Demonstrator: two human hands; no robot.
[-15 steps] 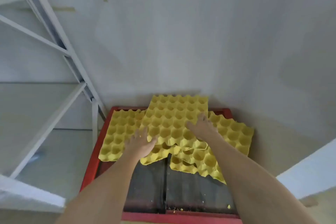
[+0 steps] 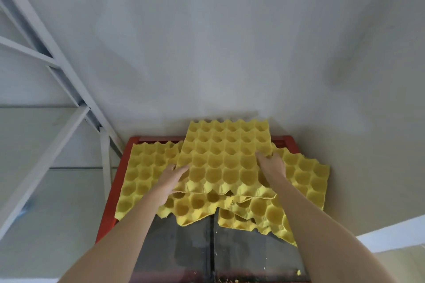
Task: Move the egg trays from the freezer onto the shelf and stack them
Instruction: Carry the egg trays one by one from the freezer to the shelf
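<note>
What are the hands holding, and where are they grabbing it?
Both hands hold the top yellow egg tray by its side edges: the left hand grips its left edge, and the right hand grips its right edge.

A bare storeroom: a red-rimmed freezer [image 2: 110, 193] is sitting against plain walls [image 2: 230, 53] beside grey metal shelving [image 2: 57, 57].
</note>
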